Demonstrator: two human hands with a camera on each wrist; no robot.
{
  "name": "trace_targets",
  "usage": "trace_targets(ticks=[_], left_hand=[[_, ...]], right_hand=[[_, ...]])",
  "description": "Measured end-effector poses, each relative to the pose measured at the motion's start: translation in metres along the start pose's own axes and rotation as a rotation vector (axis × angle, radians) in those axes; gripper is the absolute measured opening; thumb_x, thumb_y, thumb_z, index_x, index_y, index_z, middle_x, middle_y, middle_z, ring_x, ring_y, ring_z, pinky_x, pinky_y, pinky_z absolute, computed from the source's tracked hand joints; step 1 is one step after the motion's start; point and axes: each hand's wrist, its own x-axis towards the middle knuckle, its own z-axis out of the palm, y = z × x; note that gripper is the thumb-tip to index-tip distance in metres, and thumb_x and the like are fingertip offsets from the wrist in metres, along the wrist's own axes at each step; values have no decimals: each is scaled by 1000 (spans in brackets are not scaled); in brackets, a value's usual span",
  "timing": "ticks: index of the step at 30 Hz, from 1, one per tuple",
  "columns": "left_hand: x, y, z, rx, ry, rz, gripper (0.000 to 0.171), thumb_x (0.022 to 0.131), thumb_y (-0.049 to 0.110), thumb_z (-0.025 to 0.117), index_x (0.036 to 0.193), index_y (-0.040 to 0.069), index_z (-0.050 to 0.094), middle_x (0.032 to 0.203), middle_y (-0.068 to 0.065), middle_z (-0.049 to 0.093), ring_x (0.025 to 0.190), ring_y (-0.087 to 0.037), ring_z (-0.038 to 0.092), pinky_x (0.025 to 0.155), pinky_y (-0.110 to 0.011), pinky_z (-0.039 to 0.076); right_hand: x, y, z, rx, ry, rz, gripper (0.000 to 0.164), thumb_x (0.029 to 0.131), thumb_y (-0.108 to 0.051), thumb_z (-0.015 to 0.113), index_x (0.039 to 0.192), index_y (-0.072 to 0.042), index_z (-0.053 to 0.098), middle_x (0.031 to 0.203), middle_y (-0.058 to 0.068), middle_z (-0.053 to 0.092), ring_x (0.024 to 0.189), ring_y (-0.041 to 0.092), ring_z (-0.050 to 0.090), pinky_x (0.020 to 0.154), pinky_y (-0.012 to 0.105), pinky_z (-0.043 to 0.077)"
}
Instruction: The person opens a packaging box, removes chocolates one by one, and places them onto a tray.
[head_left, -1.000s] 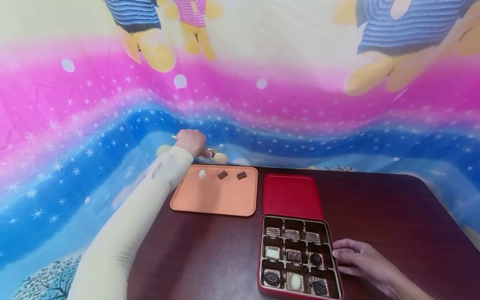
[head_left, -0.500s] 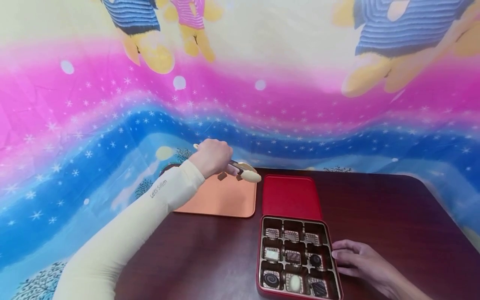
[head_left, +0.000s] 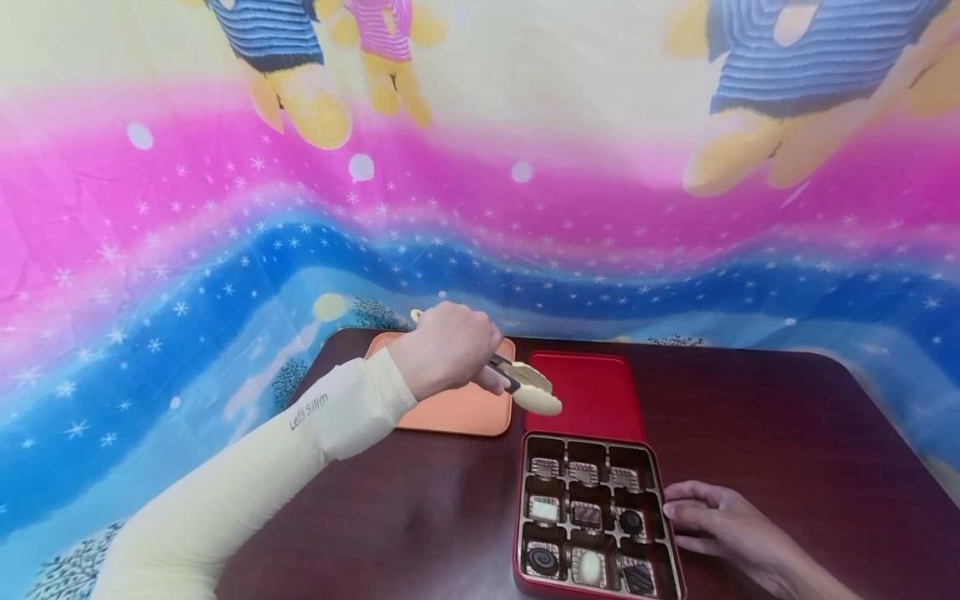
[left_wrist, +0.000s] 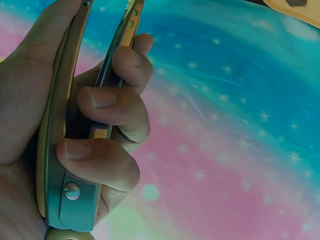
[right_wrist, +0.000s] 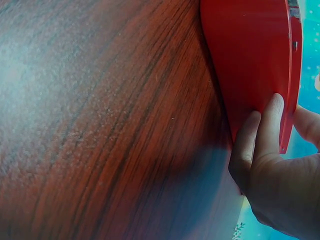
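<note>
My left hand (head_left: 453, 350) grips a pair of tongs (head_left: 536, 398) with metal handles and cream tips. In the left wrist view the fingers curl round the tongs' handles (left_wrist: 57, 125). The tips hang over the red lid (head_left: 585, 396); I cannot tell whether anything is between them. Below the lid sits the red box (head_left: 519, 533) with its gold divided insert. Its far row shows bare ribbed liners, while chocolates (head_left: 587, 513) of several kinds lie in the two nearer rows. My right hand (head_left: 731, 525) rests its fingers (right_wrist: 270, 120) against the box's right side.
An orange tray (head_left: 450, 417) lies at the back left, partly hidden behind my left hand. One dark chocolate (left_wrist: 297, 2) shows on it in the left wrist view. Behind the dark wooden table (head_left: 750, 408) hangs a printed curtain (head_left: 600, 208).
My left hand has carried the tongs right and nearer, from the tray's far side to over the red lid. The right hand and the box have stayed put.
</note>
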Motion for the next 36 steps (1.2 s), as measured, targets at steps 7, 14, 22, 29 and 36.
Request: trace_targets(ticks=[7,14,22,29,36], left_hand=[[-15,21,-2,36,111,72,52,65,73,57,63,21,55,60,5,48,56,-13,47,41,-31,43],[-21,36,-5,27,97,81,51,63,72,60,57,22,52,57,7,48,48,-13,47,37,-30,38],[-29,55,-1,89,23,86,52,62,74,60,56,23,50,51,7,44,44,-11,41,35,-28,34],[-31,69,9,137,14,99,50,61,73,62,53,25,48,48,8,44,44,-10,38,35,-27,31],[-32,77,15,192,15,129,50,62,72,61,52,25,47,47,8,44,42,-10,36,34,-27,28]], right_hand=[[1,0,0,15,-3,5,42,90,-13,54,119,13,37,110,15,55,103,28,55,86,43,44],[1,0,-1,12,-1,4,41,90,-12,54,119,12,38,110,15,55,103,28,55,87,43,44],[0,-1,-1,9,1,7,40,90,-12,54,118,12,39,110,15,55,103,28,55,87,42,44],[1,-2,0,7,11,8,41,90,-12,54,119,12,38,110,15,55,103,27,55,86,43,45],[0,-1,0,7,11,12,40,90,-12,54,118,11,39,110,15,55,103,27,55,86,42,45]])
